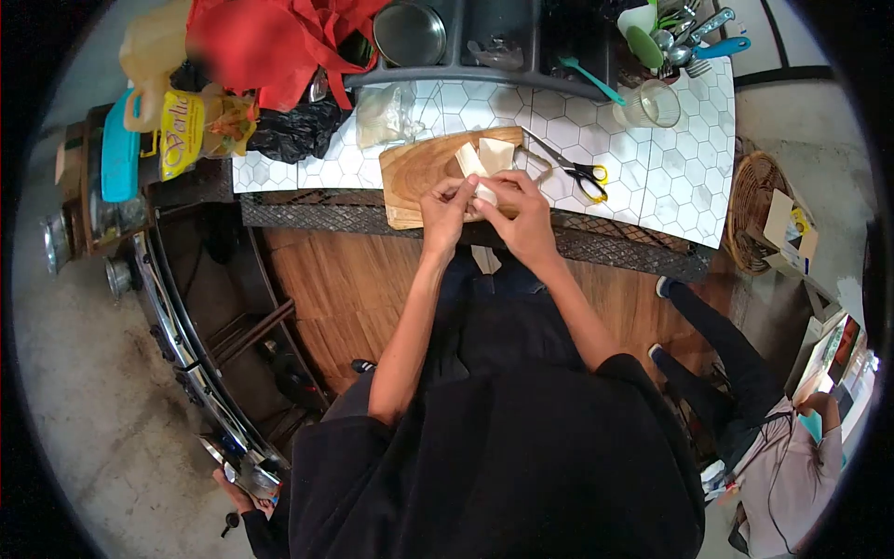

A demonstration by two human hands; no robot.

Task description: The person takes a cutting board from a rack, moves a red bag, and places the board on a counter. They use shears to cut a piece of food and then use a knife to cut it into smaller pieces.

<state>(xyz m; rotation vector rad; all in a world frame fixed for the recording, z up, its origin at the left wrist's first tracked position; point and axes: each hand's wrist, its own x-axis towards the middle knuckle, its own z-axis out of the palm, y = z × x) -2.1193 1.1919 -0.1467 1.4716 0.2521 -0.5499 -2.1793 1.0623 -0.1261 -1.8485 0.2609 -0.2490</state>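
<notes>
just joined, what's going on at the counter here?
A person stands at a tiled counter. The left hand and right hand together pinch a pale block over the near edge of a wooden cutting board. More pale pieces lie on the board. Scissors lie to its right, untouched.

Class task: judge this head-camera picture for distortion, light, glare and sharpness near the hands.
Head view: strong fisheye, black corners, tiled counter bowed; soft even light, no harsh glare; left hand and right hand, pinching a pale piece over the wooden board, fairly sharp; edges smeared.
</notes>
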